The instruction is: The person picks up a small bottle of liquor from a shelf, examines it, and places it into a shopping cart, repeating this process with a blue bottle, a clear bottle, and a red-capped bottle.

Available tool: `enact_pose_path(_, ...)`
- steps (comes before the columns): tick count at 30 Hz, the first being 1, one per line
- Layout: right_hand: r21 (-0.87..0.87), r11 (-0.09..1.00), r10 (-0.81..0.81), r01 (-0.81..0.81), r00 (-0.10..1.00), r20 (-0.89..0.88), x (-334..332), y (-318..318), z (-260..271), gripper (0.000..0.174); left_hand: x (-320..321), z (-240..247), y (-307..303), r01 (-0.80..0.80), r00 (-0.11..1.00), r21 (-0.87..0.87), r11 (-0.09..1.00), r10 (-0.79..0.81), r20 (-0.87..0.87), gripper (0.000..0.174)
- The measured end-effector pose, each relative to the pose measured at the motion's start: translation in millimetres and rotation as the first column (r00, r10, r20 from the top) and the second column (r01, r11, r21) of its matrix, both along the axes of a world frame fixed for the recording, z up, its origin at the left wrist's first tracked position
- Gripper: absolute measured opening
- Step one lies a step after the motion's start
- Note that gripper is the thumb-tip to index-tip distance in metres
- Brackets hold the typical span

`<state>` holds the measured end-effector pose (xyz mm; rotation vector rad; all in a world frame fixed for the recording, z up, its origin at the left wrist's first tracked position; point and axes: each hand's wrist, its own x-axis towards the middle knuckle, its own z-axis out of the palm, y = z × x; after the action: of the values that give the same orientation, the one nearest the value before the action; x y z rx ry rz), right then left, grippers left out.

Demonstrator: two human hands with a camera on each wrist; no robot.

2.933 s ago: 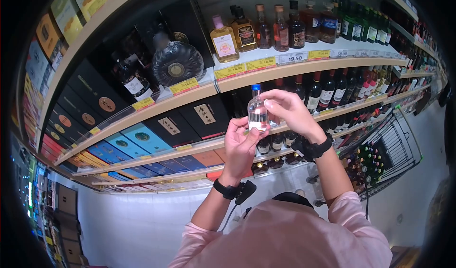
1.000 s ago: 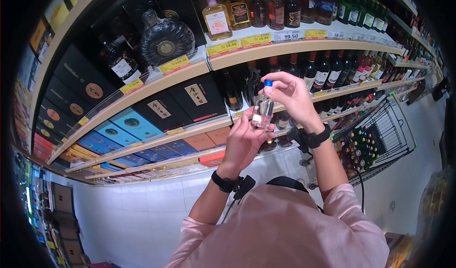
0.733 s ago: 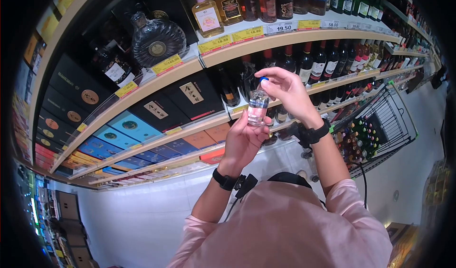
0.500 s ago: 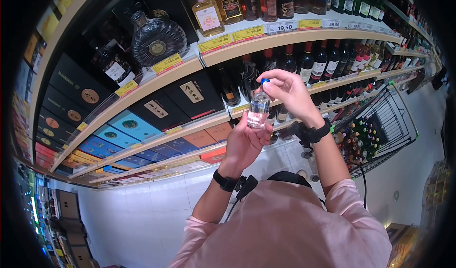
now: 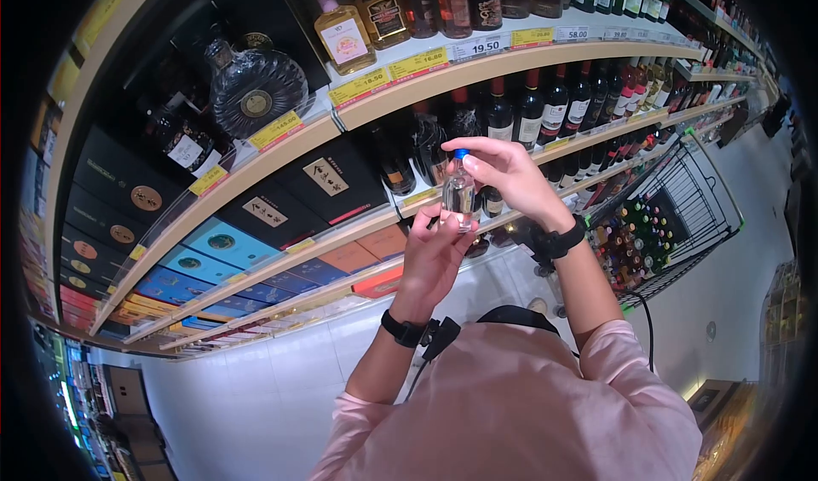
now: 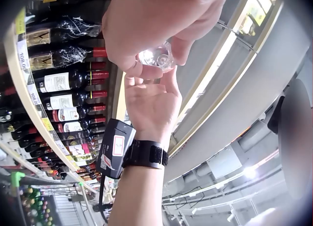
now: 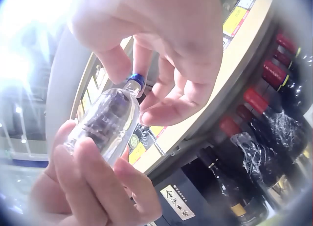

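A small clear glass bottle (image 5: 458, 195) with a blue cap is held upright in front of the shelves. The left hand (image 5: 433, 255) grips its base between thumb and fingers. At the top, the right hand (image 5: 515, 178) pinches the blue cap (image 5: 461, 154). Seen from the right wrist, the bottle (image 7: 110, 121) tilts, its capped neck between the right hand's (image 7: 161, 55) thumb and forefinger, with the left hand's fingers (image 7: 93, 179) around the lower end. In the left wrist view only the round base (image 6: 157, 57) shows.
Shelves hold mini bottles (image 5: 454, 8), a large round decanter (image 5: 258, 93), wine bottles (image 5: 554, 110) and black boxes (image 5: 328, 178). At the right stands a wire cart (image 5: 707, 183) with several bottles. Pale floor (image 5: 264, 396) lies below.
The shelves have shifted left and up in the head view. Both hands stay on the bottle, which stands more upright; the left fingers have shifted around its base.
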<state>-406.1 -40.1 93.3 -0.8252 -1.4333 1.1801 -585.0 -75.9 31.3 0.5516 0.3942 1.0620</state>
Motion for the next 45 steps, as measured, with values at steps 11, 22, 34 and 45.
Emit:
enact_pose_path(11,-0.039,0.999,0.003,-0.006,0.997,-0.073,22.8,-3.2,-18.6,0.022,22.1,-9.6,0.0,-0.127,0.931,0.317,0.940,0.223,-0.287,0.049)
enact_pose_path(22,-0.162,0.967,0.176,-0.199,0.973,-0.146,69.2,-9.7,-56.8,0.027,40.0,-32.7,-9.1,0.099,0.961,0.242,0.965,-0.029,-0.274,0.050)
enact_pose_path(34,-0.132,0.991,0.023,0.000,0.984,0.175,163.5,-11.5,-102.8,0.024,118.5,-68.5,-4.5,0.004,0.810,0.288,0.958,0.166,-0.563,0.049)
enact_pose_path(45,-0.201,0.979,-0.029,0.040,0.998,0.057,283.2,-26.1,-136.1,0.022,216.6,-43.3,-3.0,0.128,0.740,0.159,0.979,0.012,-0.672,0.045)
